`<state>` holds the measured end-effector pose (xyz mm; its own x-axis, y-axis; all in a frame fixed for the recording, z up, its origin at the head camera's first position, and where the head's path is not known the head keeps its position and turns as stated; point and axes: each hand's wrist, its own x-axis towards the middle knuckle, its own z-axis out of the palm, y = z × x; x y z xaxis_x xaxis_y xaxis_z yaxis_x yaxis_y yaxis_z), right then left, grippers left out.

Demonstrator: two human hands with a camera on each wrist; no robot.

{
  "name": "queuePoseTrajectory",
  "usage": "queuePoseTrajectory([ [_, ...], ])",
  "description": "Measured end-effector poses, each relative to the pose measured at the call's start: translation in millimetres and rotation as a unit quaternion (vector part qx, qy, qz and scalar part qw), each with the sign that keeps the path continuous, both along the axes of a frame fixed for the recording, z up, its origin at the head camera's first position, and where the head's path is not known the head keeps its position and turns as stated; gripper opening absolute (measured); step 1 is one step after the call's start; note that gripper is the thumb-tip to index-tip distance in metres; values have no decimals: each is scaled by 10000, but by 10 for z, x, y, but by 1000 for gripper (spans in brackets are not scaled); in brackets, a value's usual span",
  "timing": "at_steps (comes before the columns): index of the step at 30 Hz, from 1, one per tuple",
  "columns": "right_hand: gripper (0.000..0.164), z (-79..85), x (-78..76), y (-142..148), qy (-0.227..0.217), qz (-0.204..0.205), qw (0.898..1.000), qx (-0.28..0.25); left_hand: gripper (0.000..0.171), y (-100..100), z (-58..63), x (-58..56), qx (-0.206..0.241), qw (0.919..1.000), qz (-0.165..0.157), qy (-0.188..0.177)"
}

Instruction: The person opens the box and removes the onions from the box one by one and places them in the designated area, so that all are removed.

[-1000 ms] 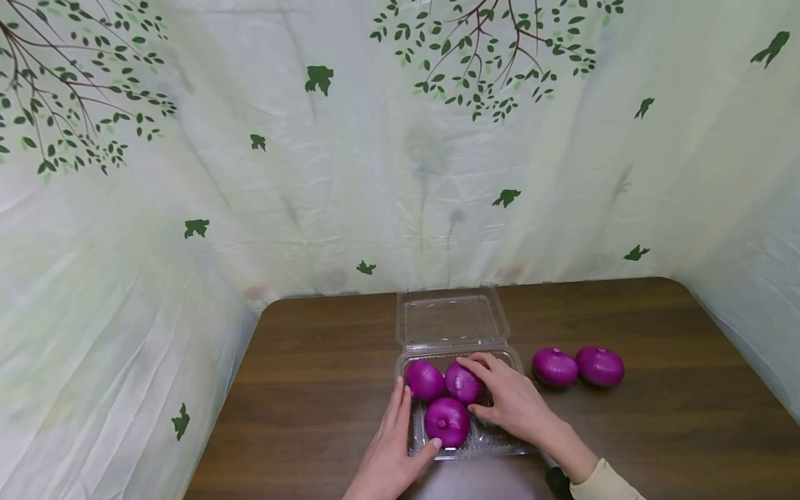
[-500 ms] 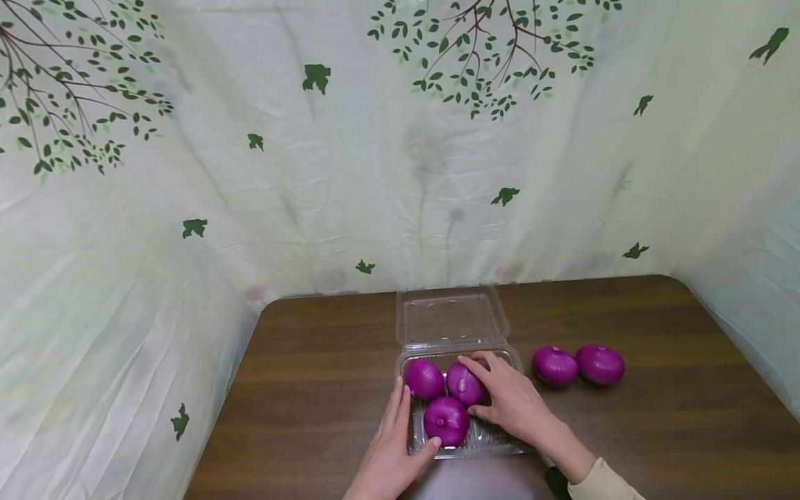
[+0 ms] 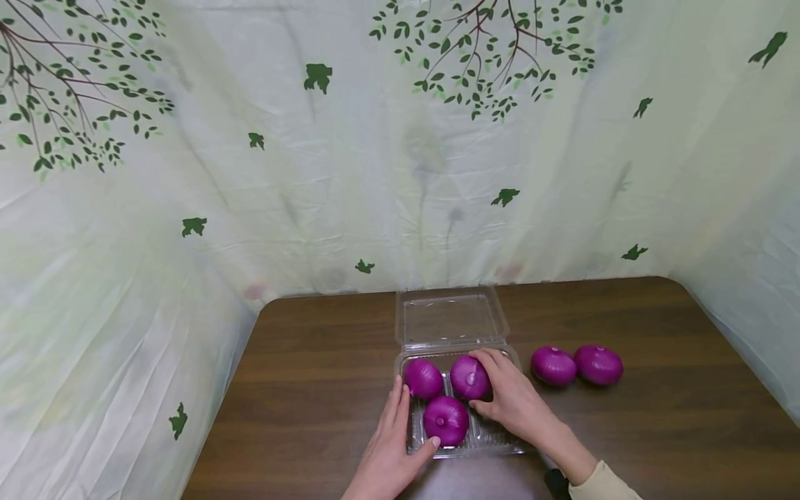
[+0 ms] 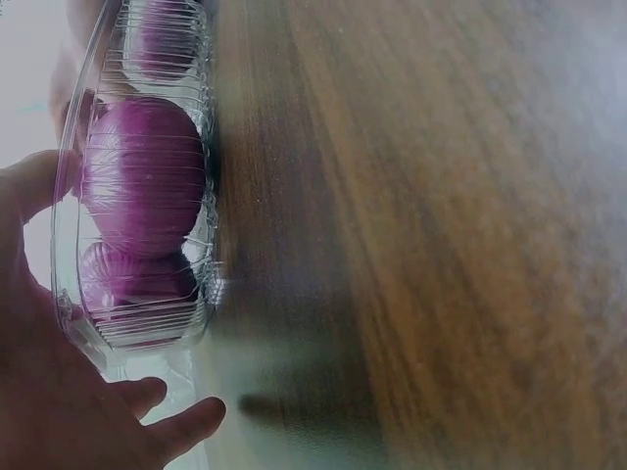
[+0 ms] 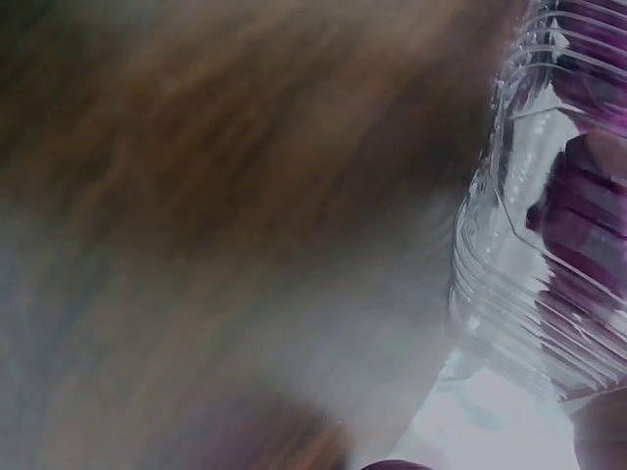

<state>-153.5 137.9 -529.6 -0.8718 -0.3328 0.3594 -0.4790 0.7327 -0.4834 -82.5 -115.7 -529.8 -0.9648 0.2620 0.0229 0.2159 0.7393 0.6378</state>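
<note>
A clear plastic clamshell container (image 3: 500,444) lies on the table with its lid (image 3: 453,319) folded back. Three purple onions are in its base: one at back left (image 3: 423,379), one at the front (image 3: 446,421) and one at back right (image 3: 470,378). My right hand (image 3: 515,399) holds the back-right onion, fingers over its far right side and thumb at its near side. Along the container's left side lie the straight fingers of my left hand (image 3: 394,437), its thumb at the front rim near the front onion. Through the clear wall, the left wrist view shows an onion (image 4: 147,176).
Two more purple onions, one (image 3: 553,366) and another (image 3: 598,365), sit side by side on the wooden table (image 3: 325,396), right of the container. A leaf-printed white curtain (image 3: 350,173) hangs behind the table. Something black (image 3: 555,480) shows beside the right wrist.
The back-right onion has shifted slightly back and right and turned a little in my right hand, whose fingers have moved with it. The left hand stays in place.
</note>
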Motion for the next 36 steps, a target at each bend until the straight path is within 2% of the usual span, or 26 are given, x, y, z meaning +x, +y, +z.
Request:
queuePoseTrajectory([
  [8, 82, 14, 9, 26, -136, -101, 9983, -553, 97, 7, -19, -7, -34, 10000, 44, -78],
  [15, 83, 45, 43, 45, -659, -396, 9911, -1086, 98, 16, -12, -14, -71, 9998, 81, -170],
  [20, 81, 101, 57, 67, -706, -540, 9853, -1456, 98, 20, 2, -16, -65, 9997, 105, -216],
  [26, 82, 180, 78, 105, -698, -417, 9786, -1893, 98, 15, 13, -15, -73, 9997, 111, -181],
  [36, 91, 225, 151, 189, -829, -536, 9698, -2228, 98, 11, 19, -17, -88, 9998, 97, -170],
])
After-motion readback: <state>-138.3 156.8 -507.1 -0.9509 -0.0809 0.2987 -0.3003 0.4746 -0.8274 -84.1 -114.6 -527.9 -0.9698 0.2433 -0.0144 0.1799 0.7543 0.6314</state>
